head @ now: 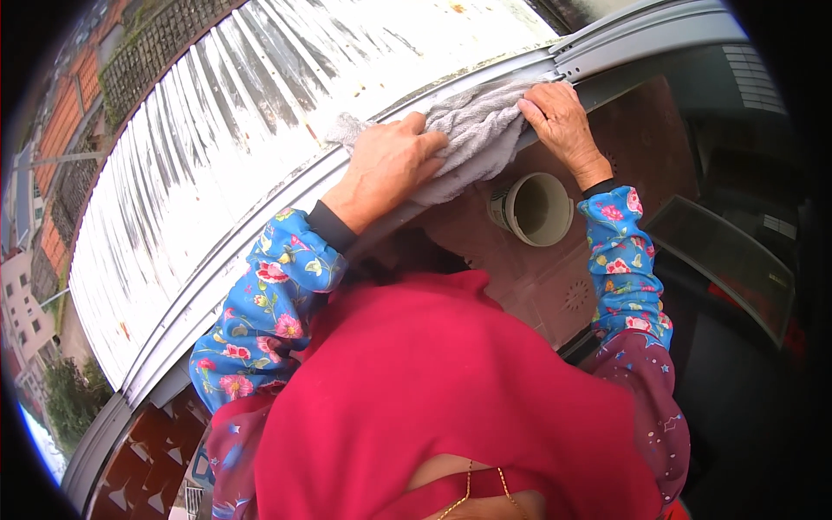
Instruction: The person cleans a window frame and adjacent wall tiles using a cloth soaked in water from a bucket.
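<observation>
A damp-looking grey towelling cloth point(478, 127) lies bunched along the metal window track point(286, 188). My left hand point(390, 166) grips its left part, fingers curled into the folds, while one end of the cloth sticks out beyond the knuckles. At the cloth's right end, my right hand point(560, 123) pinches the fabric against the frame, close to a joint in the track. Part of the cloth hangs over the inner edge of the sill. Below it, on the tiled floor, is a pale plastic bucket point(543, 209) with murky water inside.
Outside the track slopes a white corrugated metal roof point(175, 175), with tiled roofs and buildings farther off. Window glass point(682, 78) stands at the upper right. A framed mesh or glass panel point(728, 260) leans at the right, and brown patterned tiles point(146, 455) show at the lower left.
</observation>
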The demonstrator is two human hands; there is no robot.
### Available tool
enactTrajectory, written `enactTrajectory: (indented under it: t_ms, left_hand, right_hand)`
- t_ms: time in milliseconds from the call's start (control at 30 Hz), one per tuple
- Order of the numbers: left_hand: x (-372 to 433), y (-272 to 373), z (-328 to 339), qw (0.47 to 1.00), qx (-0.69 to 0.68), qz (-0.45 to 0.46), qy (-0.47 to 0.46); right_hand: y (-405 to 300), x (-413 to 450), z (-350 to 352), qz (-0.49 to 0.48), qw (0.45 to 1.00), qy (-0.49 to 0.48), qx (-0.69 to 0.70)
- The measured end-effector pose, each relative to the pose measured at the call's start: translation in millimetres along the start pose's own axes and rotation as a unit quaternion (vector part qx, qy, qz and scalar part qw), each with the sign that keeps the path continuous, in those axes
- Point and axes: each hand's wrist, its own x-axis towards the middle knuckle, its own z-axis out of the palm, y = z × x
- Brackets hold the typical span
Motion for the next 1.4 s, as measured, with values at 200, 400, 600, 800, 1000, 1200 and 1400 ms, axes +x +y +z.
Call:
enactTrajectory:
  t_ms: [200,400,600,800,1000,1200,1400]
  left_hand:
    - [4,6,-18,0.997,-0.046,-0.033,-0.047]
    - [16,12,-26,0.998,-0.035,-0.009,-0.042]
    - [21,18,-30,0.995,-0.034,-0.030,-0.092]
    - [25,23,-41,0.991,-0.052,-0.060,-0.107]
    - [24,22,-52,0.989,-0.058,-0.094,-0.102]
    - [14,22,-70,0.983,-0.062,-0.152,-0.080]
    - [3,38,-94,0.959,-0.093,-0.256,-0.076]
  right_hand:
    - [-8,-10,3,0.008,0.999,0.022,0.031]
    - [-3,-8,9,-0.011,0.998,0.054,0.002]
    - [-7,-17,17,0.005,0.997,0.064,0.030]
    - [-18,-23,19,0.026,0.998,0.006,0.052]
    - [-36,-21,20,0.027,0.992,-0.007,0.125]
    - [-62,-7,9,-0.010,0.984,-0.026,0.175]
    - [-103,9,-7,-0.088,0.954,-0.091,0.271]
